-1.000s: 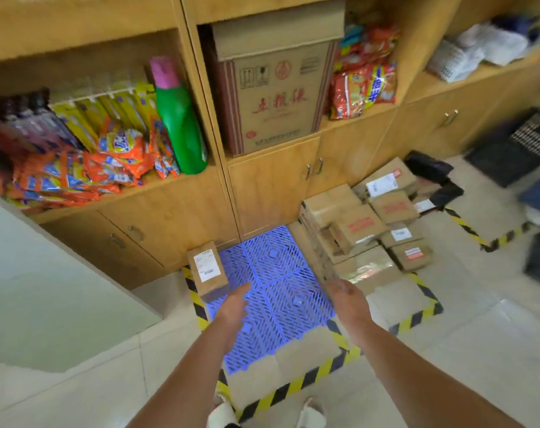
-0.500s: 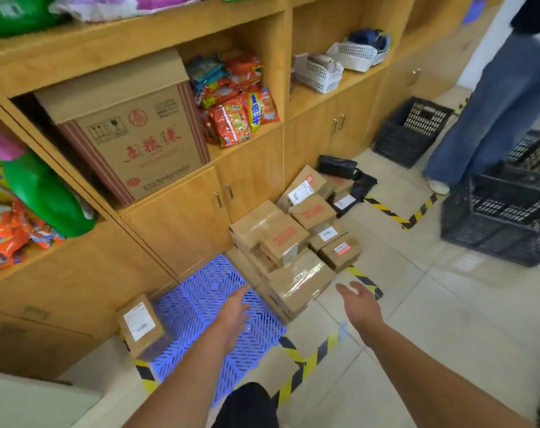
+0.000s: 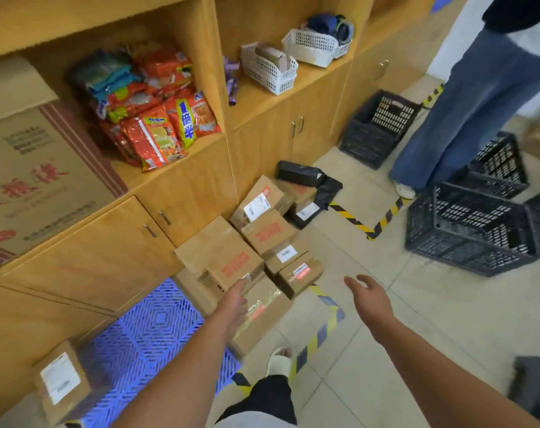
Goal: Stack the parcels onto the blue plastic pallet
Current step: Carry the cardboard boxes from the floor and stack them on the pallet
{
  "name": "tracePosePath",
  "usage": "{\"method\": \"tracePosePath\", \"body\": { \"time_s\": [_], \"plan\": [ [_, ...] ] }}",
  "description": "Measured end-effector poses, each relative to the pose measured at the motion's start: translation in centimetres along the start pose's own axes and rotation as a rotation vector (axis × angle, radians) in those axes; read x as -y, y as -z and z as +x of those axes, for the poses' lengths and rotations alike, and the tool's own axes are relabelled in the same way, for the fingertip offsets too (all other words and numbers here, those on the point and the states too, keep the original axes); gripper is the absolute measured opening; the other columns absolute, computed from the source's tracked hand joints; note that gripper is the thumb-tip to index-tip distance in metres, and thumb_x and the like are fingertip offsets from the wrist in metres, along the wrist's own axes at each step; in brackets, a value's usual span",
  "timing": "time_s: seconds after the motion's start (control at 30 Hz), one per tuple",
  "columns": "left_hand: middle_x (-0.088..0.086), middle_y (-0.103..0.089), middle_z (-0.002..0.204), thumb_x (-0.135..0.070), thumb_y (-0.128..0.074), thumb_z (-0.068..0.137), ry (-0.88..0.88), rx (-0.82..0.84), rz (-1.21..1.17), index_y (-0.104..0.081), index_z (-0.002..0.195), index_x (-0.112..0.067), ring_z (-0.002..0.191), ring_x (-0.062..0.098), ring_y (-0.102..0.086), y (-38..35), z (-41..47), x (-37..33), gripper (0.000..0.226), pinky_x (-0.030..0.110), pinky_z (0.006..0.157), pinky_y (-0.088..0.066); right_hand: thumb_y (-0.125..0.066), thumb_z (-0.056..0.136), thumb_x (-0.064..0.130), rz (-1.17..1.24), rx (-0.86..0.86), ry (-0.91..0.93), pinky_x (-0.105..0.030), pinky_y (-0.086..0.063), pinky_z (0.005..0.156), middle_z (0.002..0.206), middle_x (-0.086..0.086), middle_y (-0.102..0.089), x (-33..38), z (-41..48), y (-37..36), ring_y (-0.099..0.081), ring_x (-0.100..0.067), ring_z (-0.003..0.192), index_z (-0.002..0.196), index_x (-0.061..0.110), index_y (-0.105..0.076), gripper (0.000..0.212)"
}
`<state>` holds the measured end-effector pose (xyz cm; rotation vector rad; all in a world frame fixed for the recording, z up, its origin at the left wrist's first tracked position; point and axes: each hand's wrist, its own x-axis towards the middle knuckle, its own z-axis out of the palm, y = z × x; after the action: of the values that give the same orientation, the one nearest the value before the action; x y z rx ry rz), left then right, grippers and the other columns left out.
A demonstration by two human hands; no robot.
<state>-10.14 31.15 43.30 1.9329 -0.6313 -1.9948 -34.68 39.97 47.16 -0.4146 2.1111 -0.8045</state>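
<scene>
Stockroom, wooden shelving (image 3: 201,143) with snack packs (image 3: 157,131), parcels (image 3: 247,251), crates (image 3: 466,227)

Bystander (image 3: 478,97) — torso cut off above

1. My left hand (image 3: 235,299) reaches forward, arm outstretched, fingers extended and together, holding nothing.
2. My right hand (image 3: 369,296) is held out to the side, palm down, fingers loosely spread, empty.
</scene>
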Motion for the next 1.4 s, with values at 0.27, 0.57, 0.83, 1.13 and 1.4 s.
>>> {"method": "tracePosePath", "body": {
  "time_s": [0.27,0.57,0.83,1.13,1.4],
  "plan": [
    [0.014,-0.044,0.147,-0.05,-0.048,0.097,-0.052,-0.069,-0.049,-0.043,0.144,-0.022,0.131,0.033,-0.046,-5.7,4.5,-9.0,0.055,0.044,0.112,-0.034,-0.059,0.094,0.044,-0.026,0.066,0.022,-0.042,-0.04,0.105,0.141,-0.011,-0.054,7.2,10.1,2.3,-0.052,-0.029,0.121,0.141,0.017,-0.051,0.055],
    [0.021,-0.06,0.121,-0.05,-0.066,0.08,0.06,-0.391,-0.482,-0.055,0.135,-0.014,0.104,0.04,-0.06,-7.5,7.3,-6.9,0.067,0.043,0.091,-0.047,-0.057,0.099,0.035,-0.305,0.432,0.103,-0.03,-0.034,0.085,0.147,-0.01,-0.049,13.3,21.1,-1.3,-0.049,-0.03,0.13,0.148,0.015,-0.044,0.055],
    [-0.004,-0.052,0.051,-0.028,-0.041,0.103,0.185,-0.634,-0.715,-0.051,0.089,-0.023,0.048,0.009,-0.045,-11.7,4.1,-0.5,0.018,0.023,0.051,-0.027,-0.054,0.097,0.044,-0.645,0.645,0.185,-0.037,-0.043,0.1,0.145,-0.008,-0.051,13.3,26.5,-4.3,-0.051,-0.031,0.128,0.145,0.015,-0.046,0.057],
    [0.014,-0.048,0.14,-0.042,-0.047,0.098,0.296,-0.631,-0.747,-0.049,0.139,-0.02,0.107,0.025,-0.046,-10.2,10.8,11.3,0.047,0.032,0.077,-0.033,-0.058,0.082,0.058,-0.897,0.775,0.124,-0.04,-0.049,0.098,0.137,-0.004,-0.056,3.9,26.2,-11.5,-0.059,-0.028,0.116,0.141,0.025,-0.05,0.068],
    [0.013,-0.043,0.15,-0.038,-0.05,0.099,0.367,-0.573,-0.582,-0.048,0.141,-0.014,0.137,0.034,-0.041,-5.7,24.8,21.3,0.048,0.044,0.109,-0.035,-0.056,0.089,0.054,-0.979,0.696,0.054,-0.03,-0.052,0.065,0.144,-0.008,-0.051,-7.7,31.7,-21.9,-0.06,-0.024,0.097,0.149,0.02,-0.04,0.071]
  ]
}}
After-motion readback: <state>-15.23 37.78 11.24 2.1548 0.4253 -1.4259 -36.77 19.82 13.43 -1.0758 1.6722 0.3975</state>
